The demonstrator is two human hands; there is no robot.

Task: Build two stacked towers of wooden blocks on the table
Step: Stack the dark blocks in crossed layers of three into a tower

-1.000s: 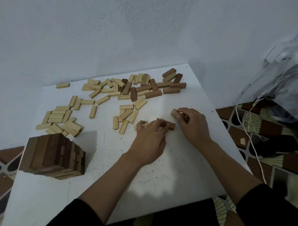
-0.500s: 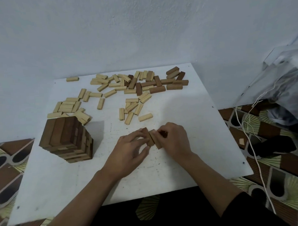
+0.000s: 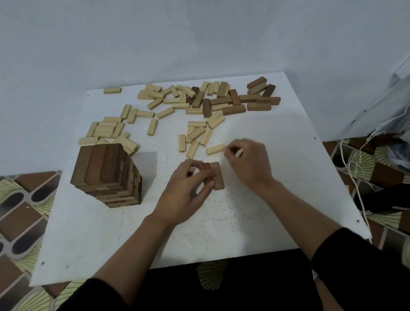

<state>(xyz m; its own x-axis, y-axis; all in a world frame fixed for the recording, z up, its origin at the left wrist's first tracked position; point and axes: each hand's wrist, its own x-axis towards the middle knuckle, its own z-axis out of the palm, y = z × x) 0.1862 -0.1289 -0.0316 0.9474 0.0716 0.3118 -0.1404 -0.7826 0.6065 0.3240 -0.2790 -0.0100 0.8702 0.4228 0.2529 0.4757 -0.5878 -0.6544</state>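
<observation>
A finished tower (image 3: 107, 176) of dark wooden blocks stands at the left of the white table (image 3: 259, 211). At the table's middle two dark blocks (image 3: 216, 176) lie side by side. My left hand (image 3: 189, 193) grips them, with fingers over the far end and the thumb on the near end. My right hand (image 3: 248, 164) hovers just right of them, blurred, with loosely curled fingers that hold nothing I can see. Its fingertips are at the end of a single light block (image 3: 215, 149).
Loose light blocks (image 3: 105, 129) lie scattered at the back left and middle. Dark blocks (image 3: 244, 102) are piled at the back right, near the wall. On the patterned floor to the right lie a white cord (image 3: 353, 173) and a plastic bag (image 3: 397, 106).
The dark blocks have been set down side by side at the table's middle. My right hand has let go of its dark block and moved up and right toward the light block.
</observation>
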